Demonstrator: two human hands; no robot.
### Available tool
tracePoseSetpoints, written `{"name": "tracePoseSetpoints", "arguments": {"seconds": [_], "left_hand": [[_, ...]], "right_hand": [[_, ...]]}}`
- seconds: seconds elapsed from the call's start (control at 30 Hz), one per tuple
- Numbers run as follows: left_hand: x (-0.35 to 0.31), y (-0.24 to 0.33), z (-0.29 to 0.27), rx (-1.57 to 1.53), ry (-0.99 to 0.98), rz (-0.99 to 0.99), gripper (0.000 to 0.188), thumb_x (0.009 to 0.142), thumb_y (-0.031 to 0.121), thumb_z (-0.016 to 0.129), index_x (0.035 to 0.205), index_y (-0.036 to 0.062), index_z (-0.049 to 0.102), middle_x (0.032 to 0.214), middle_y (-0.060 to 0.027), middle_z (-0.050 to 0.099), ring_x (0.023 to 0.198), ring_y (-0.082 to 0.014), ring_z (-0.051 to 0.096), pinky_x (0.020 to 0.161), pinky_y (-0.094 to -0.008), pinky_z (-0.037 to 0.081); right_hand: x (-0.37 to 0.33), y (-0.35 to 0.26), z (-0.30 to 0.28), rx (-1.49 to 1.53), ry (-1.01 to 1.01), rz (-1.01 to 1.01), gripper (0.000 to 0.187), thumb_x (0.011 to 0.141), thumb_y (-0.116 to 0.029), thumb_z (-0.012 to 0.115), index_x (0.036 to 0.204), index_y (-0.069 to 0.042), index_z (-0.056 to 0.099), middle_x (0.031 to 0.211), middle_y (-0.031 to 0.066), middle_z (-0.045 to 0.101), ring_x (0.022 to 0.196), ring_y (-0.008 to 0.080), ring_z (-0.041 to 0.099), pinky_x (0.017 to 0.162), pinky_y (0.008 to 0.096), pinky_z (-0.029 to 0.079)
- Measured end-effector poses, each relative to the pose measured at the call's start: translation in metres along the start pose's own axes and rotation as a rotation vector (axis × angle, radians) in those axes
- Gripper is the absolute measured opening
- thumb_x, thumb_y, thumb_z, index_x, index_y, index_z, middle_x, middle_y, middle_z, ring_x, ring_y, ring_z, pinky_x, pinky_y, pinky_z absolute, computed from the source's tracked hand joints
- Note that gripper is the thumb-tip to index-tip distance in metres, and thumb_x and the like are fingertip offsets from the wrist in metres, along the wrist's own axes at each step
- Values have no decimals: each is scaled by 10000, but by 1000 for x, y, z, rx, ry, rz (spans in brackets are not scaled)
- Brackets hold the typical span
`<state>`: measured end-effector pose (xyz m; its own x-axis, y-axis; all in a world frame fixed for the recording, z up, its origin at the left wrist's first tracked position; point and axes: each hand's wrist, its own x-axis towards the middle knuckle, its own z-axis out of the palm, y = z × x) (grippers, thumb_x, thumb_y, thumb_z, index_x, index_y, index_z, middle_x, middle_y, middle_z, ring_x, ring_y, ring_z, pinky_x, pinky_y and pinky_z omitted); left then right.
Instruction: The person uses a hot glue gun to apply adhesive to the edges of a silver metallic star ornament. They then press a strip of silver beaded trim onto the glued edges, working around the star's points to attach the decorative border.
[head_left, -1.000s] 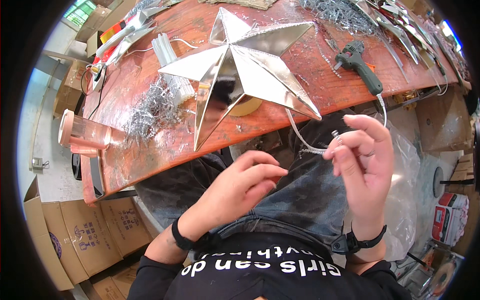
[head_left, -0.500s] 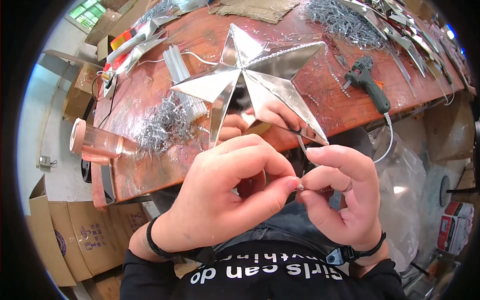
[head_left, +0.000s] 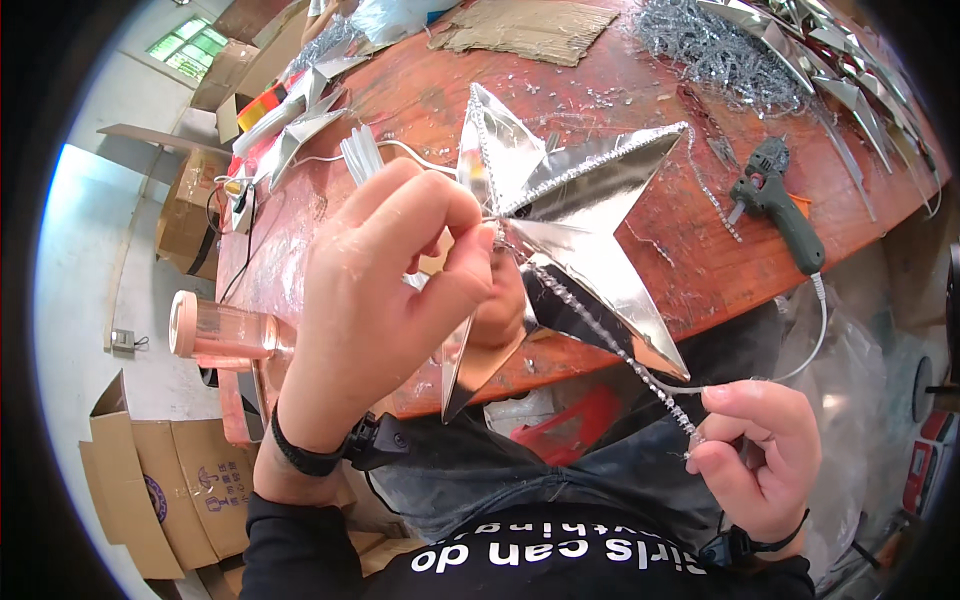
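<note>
A shiny silver star (head_left: pixel 645 285) with folded, ridged points lies at the near edge of the table, tilted toward me. Sparkly trim runs along the ridges of its top and upper-right points. My left hand (head_left: pixel 375 290) is closed in a pinch on one end of a loose length of silver sparkly trim (head_left: pixel 622 350), at the star's centre. Below and right of the star, my right hand (head_left: pixel 765 455) pinches the strip's other end. The strip stretches nearly straight between both hands, across a lower point of the star. My left hand hides the star's left side.
A green glue gun (head_left: pixel 785 205) lies to the right, its cord hanging off the table (head_left: pixel 690 325). Tangled silver tinsel (head_left: pixel 715 60) and more silver star pieces (head_left: pixel 850 100) sit behind it. A pink-tinted cup (head_left: pixel 225 330) stands left, near clear glue sticks (head_left: pixel 360 155). Cardboard (head_left: pixel 525 28) lies at the back.
My hands were together in front of the star; now they are apart. The left has risen to the star's centre, the right has moved down and right, drawing the trim out between them.
</note>
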<state>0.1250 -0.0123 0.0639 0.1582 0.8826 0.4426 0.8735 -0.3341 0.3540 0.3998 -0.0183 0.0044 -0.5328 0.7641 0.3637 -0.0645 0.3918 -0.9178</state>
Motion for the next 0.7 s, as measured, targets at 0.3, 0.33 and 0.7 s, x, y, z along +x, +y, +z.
{"name": "tracePoseSetpoints", "arguments": {"seconds": [0.3,0.33,0.7], "left_hand": [[11,-15,12,6,-63,47,109,759,16,615,730,33,511,690,-13,406,613,-106,408,547,-247,336],[11,-16,12,7,-75,34,114,759,20,619,726,35,511,691,-8,405,614,-101,405,545,-247,334],[-6,-47,8,-289,-20,150,285,939,249,548,1055,3,633,1035,-161,626,980,-271,621,806,-336,489]], "right_hand": [[11,7,-2,-57,42,-119,311,748,2,666,1054,28,618,597,63,579,412,181,496,417,276,393],[11,7,-3,-65,39,-125,310,746,0,666,1050,29,618,591,61,575,405,182,489,411,277,387],[3,9,-2,-62,177,-48,269,839,-40,636,1064,88,560,594,50,545,460,107,467,449,242,370]]}}
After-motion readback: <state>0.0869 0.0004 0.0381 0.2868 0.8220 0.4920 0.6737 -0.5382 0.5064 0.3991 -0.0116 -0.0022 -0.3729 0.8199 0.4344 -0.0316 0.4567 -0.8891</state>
